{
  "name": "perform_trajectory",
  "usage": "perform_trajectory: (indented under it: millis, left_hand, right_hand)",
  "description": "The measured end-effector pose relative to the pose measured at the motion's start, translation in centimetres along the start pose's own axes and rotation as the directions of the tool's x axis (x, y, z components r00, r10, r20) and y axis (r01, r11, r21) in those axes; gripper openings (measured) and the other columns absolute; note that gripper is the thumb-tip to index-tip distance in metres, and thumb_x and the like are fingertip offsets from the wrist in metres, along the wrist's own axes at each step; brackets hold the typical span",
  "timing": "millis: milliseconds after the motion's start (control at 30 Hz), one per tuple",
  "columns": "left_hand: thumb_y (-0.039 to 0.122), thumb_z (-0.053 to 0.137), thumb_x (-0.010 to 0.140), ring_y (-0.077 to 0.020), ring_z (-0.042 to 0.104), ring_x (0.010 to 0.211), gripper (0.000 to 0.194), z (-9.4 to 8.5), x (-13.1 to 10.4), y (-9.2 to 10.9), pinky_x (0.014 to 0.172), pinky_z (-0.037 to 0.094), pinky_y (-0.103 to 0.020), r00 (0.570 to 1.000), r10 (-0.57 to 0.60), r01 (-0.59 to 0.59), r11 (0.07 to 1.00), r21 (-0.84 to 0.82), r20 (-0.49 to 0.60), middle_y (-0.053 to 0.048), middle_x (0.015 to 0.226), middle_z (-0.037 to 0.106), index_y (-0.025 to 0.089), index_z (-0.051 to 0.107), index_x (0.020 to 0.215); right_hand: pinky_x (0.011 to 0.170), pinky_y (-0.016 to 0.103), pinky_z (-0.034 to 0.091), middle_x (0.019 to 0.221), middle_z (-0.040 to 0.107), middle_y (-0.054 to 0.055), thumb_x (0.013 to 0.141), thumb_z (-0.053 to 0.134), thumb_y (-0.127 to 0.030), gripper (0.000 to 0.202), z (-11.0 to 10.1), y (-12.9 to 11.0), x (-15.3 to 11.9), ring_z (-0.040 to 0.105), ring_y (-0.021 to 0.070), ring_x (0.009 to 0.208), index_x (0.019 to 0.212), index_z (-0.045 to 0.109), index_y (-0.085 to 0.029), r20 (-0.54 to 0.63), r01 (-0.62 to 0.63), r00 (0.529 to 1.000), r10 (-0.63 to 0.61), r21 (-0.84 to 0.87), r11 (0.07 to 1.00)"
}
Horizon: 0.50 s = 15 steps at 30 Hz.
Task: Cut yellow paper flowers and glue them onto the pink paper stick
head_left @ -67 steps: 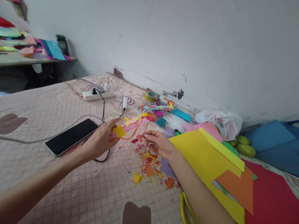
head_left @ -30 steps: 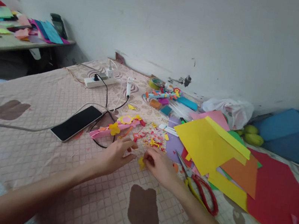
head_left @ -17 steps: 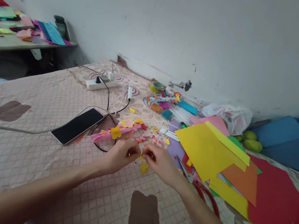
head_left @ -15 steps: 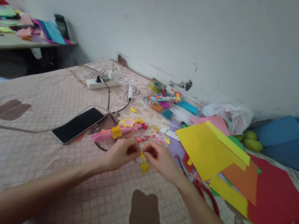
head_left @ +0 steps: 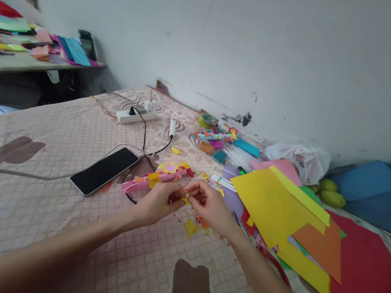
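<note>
Hands since a second back: our left hand [head_left: 160, 204] has come over to the right and now meets our right hand [head_left: 211, 207], fingertip to fingertip; they were apart then.
Left pinch: narrow, thumb and finger closed on a small yellow piece [head_left: 187, 200], mostly hidden by the fingertips.
Right pinch: also narrow, closed on that same bit from the other side.
Yellow cutout [head_left: 190, 228]: lying on the cloth-covered table [head_left: 107, 256], just on the near side of our hands, kinda blurry.
Pink roll [head_left: 136, 186]: lying left of our hands, yellow flowers stuck along it, its far end by the scraps.
Phone [head_left: 104, 171]: left of the roll, screen dark, with a grey cable running past its far side.
Paper stack: yellow sheet [head_left: 264, 202] right of our hands, red sheet [head_left: 371, 278] further right.
Scissors [head_left: 278, 267]: red handle peeking out beside our right forearm, rest mostly covered.
</note>
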<state>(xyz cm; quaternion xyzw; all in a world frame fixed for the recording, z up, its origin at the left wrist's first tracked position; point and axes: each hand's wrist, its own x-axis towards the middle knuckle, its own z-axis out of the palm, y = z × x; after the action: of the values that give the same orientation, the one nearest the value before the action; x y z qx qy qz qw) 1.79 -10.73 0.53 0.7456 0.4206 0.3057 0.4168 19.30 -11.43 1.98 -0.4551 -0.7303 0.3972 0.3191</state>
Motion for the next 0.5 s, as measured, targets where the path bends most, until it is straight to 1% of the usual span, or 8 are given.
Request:
perform_trajectory:
  millis: [67,133,200,233,267,300,367,500]
  left_hand:
    - [0.014,0.054,0.074,-0.0074,0.042,0.055,0.007,-0.5,0.2,0.1,0.05,0.032,-0.018,0.999,0.027,-0.027,0.999,0.019,-0.026,0.003,0.059,0.05,0.014,0.055,0.068]
    - [0.014,0.054,0.074,-0.0072,0.044,0.054,0.008,-1.0,0.3,0.1,0.05,0.033,-0.018,0.999,0.03,-0.03,0.999,0.015,-0.039,0.003,0.06,0.052,0.014,0.055,0.067]
    - [0.016,0.053,0.075,-0.0075,0.046,0.054,0.009,-1.3,0.4,-0.1,0.05,0.035,-0.018,1.0,0.006,-0.006,1.0,0.0,-0.025,0.002,0.06,0.054,0.014,0.056,0.067]
    - [0.017,0.053,0.076,-0.0079,0.048,0.055,0.01,-1.5,0.4,-0.3,0.05,0.037,-0.018,1.0,-0.015,0.015,1.0,-0.016,-0.015,0.001,0.061,0.056,0.014,0.057,0.067]
    - [0.018,0.053,0.076,-0.0085,0.05,0.055,0.01,-1.5,0.5,-0.6,0.051,0.038,-0.018,0.999,-0.04,0.04,0.999,-0.036,-0.005,0.0,0.063,0.058,0.014,0.058,0.069]
    - [0.02,0.054,0.076,-0.009,0.052,0.056,0.009,-1.4,0.5,-0.9,0.051,0.04,-0.019,0.998,-0.067,0.067,0.996,-0.063,0.0,-0.001,0.064,0.06,0.014,0.058,0.07]
    - [0.023,0.056,0.076,-0.0099,0.056,0.056,0.01,-1.2,0.7,-1.4,0.051,0.044,-0.02,0.993,-0.115,0.116,0.985,-0.131,0.015,-0.002,0.065,0.062,0.013,0.058,0.073]
    - [0.03,0.058,0.076,-0.0101,0.058,0.055,0.017,0.0,1.3,-2.0,0.05,0.049,-0.022,0.985,-0.164,0.174,0.939,-0.297,0.06,-0.005,0.073,0.064,0.013,0.054,0.072]
  right_hand:
    - [0.064,0.024,0.046,0.084,0.062,0.001,0.081,0.054,-0.02,0.012,-0.5,-0.1,0.8,0.059,0.0122,0.074,0.093,0.056,-0.02,0.015,0.012,1.0,-0.013,0.033,0.999]
    - [0.057,0.023,0.044,0.08,0.061,0.0,0.082,0.055,-0.027,0.011,-1.3,0.4,1.8,0.057,0.0107,0.065,0.091,0.056,-0.02,-0.01,-0.013,1.0,0.014,0.087,0.996]
    - [0.047,0.02,0.04,0.071,0.06,-0.002,0.082,0.056,-0.031,0.012,-2.1,1.4,2.7,0.052,0.0085,0.053,0.084,0.055,-0.019,-0.084,-0.109,0.989,0.122,0.148,0.983]
    - [0.042,0.018,0.036,0.066,0.059,-0.003,0.081,0.056,-0.032,0.013,-2.4,2.1,3.1,0.049,0.0071,0.047,0.079,0.055,-0.019,-0.125,-0.18,0.971,0.205,0.188,0.965]
    - [0.039,0.017,0.032,0.062,0.059,-0.003,0.08,0.058,-0.032,0.015,-2.6,2.7,3.4,0.046,0.006,0.043,0.075,0.054,-0.019,-0.129,-0.262,0.945,0.3,0.249,0.932]
    - [0.036,0.017,0.029,0.06,0.058,-0.004,0.079,0.059,-0.032,0.016,-2.6,3.4,3.5,0.044,0.0053,0.04,0.073,0.053,-0.018,-0.102,-0.334,0.919,0.38,0.309,0.891]
    - [0.032,0.016,0.024,0.056,0.058,-0.003,0.077,0.059,-0.034,0.017,-2.3,4.3,3.7,0.041,0.0047,0.036,0.073,0.054,-0.018,-0.013,-0.427,0.884,0.468,0.389,0.817]
    - [0.031,0.016,0.019,0.052,0.055,-0.004,0.074,0.059,-0.038,0.021,-0.6,4.7,3.5,0.038,0.0043,0.034,0.075,0.054,-0.018,0.13,-0.494,0.857,0.499,0.487,0.72]
